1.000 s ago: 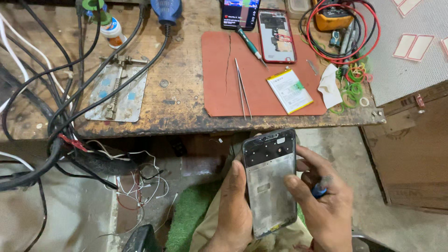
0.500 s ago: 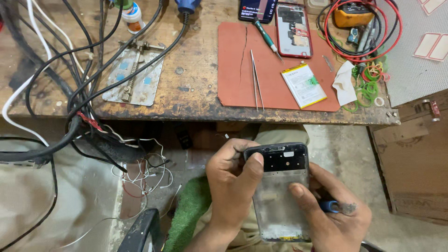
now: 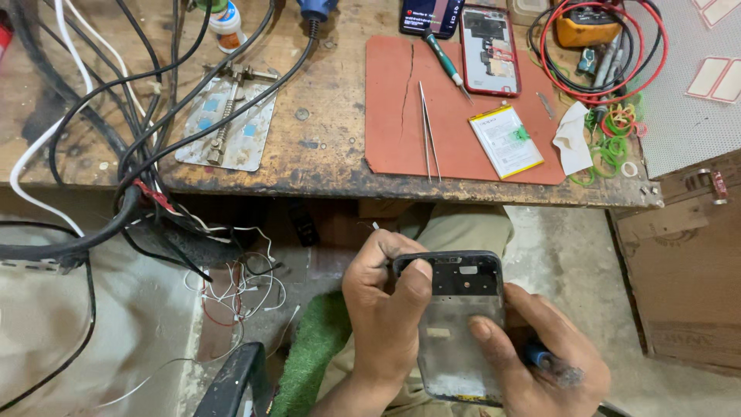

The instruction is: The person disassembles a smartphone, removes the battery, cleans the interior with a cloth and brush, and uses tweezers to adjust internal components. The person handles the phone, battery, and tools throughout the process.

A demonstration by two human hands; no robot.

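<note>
From the head camera, your left hand grips the phone frame at its top left corner, below the wooden bench. Your right hand clasps the frame's right edge, a blue-tipped tool tucked in its fingers.

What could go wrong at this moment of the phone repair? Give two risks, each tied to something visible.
The phone frame is held off the workbench, over the lap, by the left hand and right hand; a slip could drop it to the floor.

The right hand also grips a blue-handled tool against the frame, so it might scratch or pry something by accident.
</note>
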